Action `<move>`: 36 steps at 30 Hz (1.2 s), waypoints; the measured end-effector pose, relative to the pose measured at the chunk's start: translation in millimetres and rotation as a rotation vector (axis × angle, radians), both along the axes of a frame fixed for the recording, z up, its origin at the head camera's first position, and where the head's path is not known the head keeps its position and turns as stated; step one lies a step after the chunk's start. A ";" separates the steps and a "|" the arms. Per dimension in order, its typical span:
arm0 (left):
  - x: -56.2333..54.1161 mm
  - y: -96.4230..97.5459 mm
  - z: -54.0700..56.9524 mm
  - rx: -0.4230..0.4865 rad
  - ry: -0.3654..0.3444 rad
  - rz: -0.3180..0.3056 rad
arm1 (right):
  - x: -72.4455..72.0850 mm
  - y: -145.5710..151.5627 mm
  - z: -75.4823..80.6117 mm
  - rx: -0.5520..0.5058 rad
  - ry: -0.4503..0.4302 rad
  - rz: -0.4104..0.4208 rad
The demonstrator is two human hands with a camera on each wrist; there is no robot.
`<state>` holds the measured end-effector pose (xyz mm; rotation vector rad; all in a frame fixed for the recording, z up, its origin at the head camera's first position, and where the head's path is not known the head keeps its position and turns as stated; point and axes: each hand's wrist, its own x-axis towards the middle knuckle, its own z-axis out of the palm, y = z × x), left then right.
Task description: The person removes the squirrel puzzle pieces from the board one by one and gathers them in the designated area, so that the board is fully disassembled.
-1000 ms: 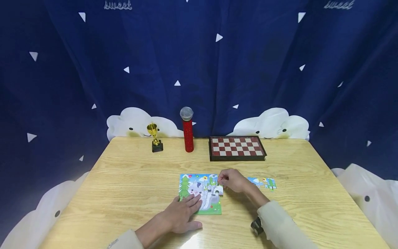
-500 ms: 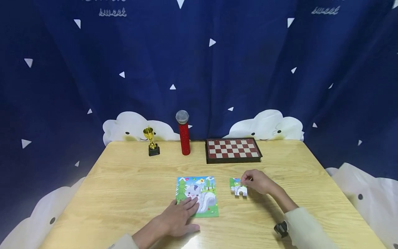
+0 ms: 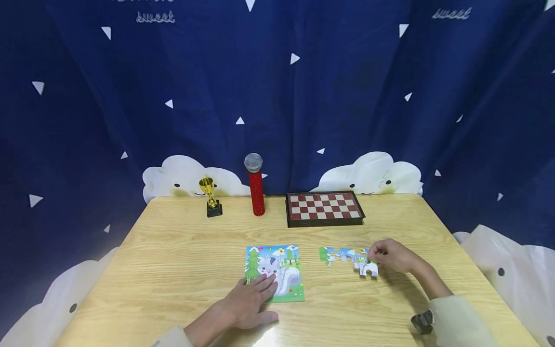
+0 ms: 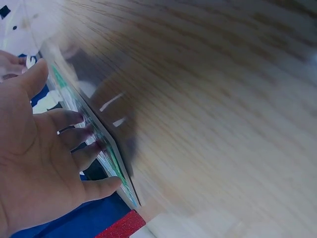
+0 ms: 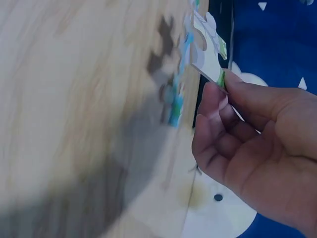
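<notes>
My left hand point(image 3: 253, 300) rests with straight, spread fingers on the lower left of a square board point(image 3: 295, 293) printed with a grey squirrel and trees. In the left wrist view, its fingertips meet the board's face. Off to the right, my right hand point(image 3: 392, 255) pinches a white-and-green jigsaw puzzle piece point(image 3: 367, 268) between thumb and fingertips. The right wrist view shows the held puzzle piece point(image 5: 209, 59) tilted, raised above the table. Behind it, a row of joined puzzle pieces point(image 3: 345, 254) with sky and trees lies on the wood, partly covered by the held piece and hand.
A checkered game board point(image 3: 325, 207) in a black frame lies at the back of the wooden table point(image 3: 182, 260). Left of it stand a red microphone point(image 3: 257, 193) and a small gold trophy cup point(image 3: 210, 195). A dark blue curtain point(image 3: 217, 96) hangs behind.
My right hand has carried the pinched puzzle piece rightward, from over the squirrel board to over the row of pieces. My left hand has stayed on the board.
</notes>
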<state>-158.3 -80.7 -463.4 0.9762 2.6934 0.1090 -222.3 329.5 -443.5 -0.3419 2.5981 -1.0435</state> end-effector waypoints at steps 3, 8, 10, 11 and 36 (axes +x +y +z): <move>-0.1 -0.4 -0.1 -0.001 0.004 -0.003 | 2.0 8.7 -4.1 -0.014 -0.023 0.005; -0.3 -0.6 0.1 -0.005 0.013 -0.008 | 4.8 15.8 -9.0 -0.016 -0.018 0.014; -0.2 -0.5 0.0 -0.004 0.017 -0.009 | 6.0 17.0 -10.8 -0.018 -0.023 0.011; -0.2 -0.5 0.0 -0.004 0.019 -0.009 | 6.5 17.5 -11.7 -0.017 -0.027 0.007; -0.3 -1.5 1.3 -0.005 -0.001 -0.006 | 0.9 0.3 -9.8 0.212 0.026 -0.142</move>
